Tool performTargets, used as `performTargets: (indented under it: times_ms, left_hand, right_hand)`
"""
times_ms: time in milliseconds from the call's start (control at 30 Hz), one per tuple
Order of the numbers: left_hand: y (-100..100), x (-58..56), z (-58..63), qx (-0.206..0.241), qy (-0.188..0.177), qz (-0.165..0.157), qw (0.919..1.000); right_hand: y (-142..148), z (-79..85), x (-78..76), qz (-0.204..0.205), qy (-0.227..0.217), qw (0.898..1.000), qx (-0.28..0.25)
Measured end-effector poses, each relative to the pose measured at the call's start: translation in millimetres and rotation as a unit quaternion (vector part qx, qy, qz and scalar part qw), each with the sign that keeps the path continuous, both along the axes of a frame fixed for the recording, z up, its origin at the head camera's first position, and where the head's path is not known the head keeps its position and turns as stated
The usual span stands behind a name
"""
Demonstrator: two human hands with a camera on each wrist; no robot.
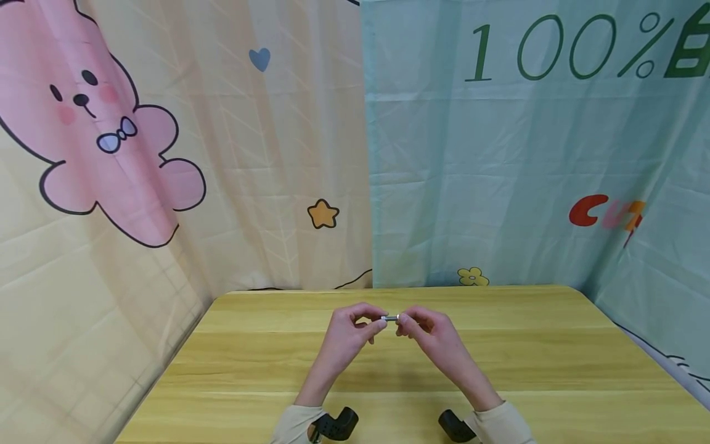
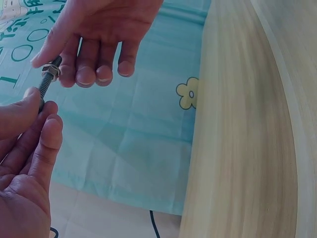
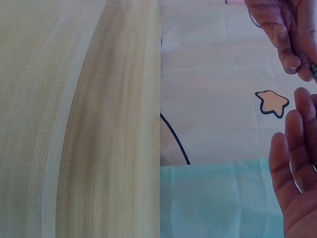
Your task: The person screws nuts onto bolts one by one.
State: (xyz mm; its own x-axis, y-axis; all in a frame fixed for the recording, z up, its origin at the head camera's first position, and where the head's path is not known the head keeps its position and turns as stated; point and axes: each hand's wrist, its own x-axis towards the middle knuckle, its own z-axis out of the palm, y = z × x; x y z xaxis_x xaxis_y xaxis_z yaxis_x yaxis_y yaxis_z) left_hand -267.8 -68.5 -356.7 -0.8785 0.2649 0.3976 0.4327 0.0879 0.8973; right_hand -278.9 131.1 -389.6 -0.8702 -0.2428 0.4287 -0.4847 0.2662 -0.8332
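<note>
A metal bolt (image 1: 391, 318) is held level above the table between both hands. My left hand (image 1: 349, 333) pinches its head end between thumb and fingers. In the left wrist view the threaded shank (image 2: 45, 85) shows, with a hex nut (image 2: 51, 70) round it near the far end. The thumb and index finger of my right hand (image 1: 436, 336) pinch at the nut, its other fingers loosely bent. Only a dark bit of the bolt (image 3: 314, 70) appears at the edge of the right wrist view; the bolt head is mostly hidden by the left fingers.
Below the hands spreads a wood-grain table (image 1: 266, 370). Behind it hang a beige curtain (image 1: 288, 135) with cartoon prints and a light blue curtain (image 1: 444, 154). Black wrist devices (image 1: 339, 424) sit at both sleeve cuffs.
</note>
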Motion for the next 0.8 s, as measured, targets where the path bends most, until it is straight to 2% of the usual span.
performTargets:
  times_ms: [167, 500, 800]
  left_hand:
    - [0.2, 1.9, 2.4, -0.004, 0.003, 0.001, 1.0]
    - [-0.6, 1.5, 1.5, 0.002, -0.004, 0.005, 1.0]
    - [-1.1, 2.2, 2.4, 0.003, -0.006, 0.001, 1.0]
  right_hand:
    - [0.0, 0.0, -1.7, -0.014, -0.009, 1.0, 0.009]
    - [2.6, -0.1, -3.3, 0.023, 0.06, 0.998, 0.006]
    - [2.6, 0.6, -3.0, 0.014, 0.05, 0.999, 0.015]
